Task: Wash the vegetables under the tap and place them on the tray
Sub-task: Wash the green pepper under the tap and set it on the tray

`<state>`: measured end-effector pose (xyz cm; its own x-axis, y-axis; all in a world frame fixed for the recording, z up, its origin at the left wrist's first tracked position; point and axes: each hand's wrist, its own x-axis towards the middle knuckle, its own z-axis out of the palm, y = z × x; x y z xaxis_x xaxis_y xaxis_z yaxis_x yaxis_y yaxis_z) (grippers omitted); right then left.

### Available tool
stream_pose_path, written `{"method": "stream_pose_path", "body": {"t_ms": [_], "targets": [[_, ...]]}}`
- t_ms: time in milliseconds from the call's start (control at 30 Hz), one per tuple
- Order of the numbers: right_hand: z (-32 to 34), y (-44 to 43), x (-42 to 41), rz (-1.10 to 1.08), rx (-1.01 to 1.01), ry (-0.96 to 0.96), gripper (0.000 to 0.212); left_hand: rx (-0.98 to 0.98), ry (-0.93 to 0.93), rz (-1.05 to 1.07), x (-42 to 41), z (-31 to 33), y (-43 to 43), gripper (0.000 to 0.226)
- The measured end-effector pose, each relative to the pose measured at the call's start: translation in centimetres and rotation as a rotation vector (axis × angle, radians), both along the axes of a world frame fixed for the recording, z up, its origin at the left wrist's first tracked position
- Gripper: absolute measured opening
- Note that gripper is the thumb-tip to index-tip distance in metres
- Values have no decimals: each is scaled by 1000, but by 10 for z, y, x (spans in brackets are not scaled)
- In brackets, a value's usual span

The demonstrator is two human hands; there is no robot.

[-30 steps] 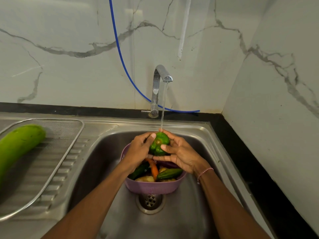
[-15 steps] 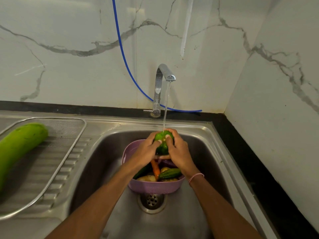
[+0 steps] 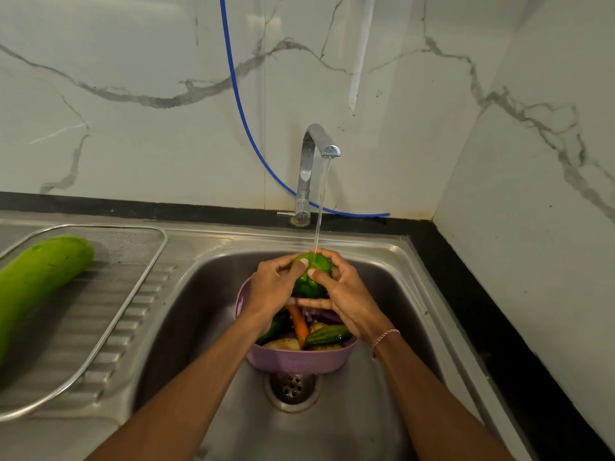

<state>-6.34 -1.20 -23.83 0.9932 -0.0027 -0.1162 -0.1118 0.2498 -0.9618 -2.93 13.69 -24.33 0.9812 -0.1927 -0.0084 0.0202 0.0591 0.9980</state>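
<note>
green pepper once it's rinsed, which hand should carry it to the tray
Left, probably. Both hands grip the green pepper under the tap, but the tray sits left of the sink, nearer the left hand; the right hand would cross the body.

Single head cam, wide-angle, pitched forward and down over the sink [image 3: 366, 410], standing close at its front edge. Tap [image 3: 312, 151] sits just above frame centre. Back wall [image 3: 133, 111] fills the top half, side wall [image 3: 549, 227] the right edge. Forearms enter from the bottom; left hand [image 3: 273, 291] and right hand [image 3: 346, 294] meet on the green pepper [image 3: 307, 286] mid-frame. Tray [image 3: 109, 294] is cropped at the left edge.
</note>
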Motion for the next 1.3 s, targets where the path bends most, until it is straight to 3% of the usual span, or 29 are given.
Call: {"method": "stream_pose_path", "body": {"t_ms": [300, 567, 967, 1133, 1300], "targets": [[-8, 8, 7, -185, -352, -45, 19, 33, -27, -63, -3, 2, -1, 29], [3, 0, 1, -8, -12, 72, 29, 39, -59, -35, 0, -1, 2, 24], [9, 2, -5, -165, -48, -13, 31, -13, -66, -95, -4, 3, -1, 27], [9, -2, -3, -117, -38, -9, 26, -2, -65, -80, -1, 2, -2, 26], [8, -7, 0, 17, 101, 77, 40, 17, -41, -32, 2, 0, 0, 25]]}}
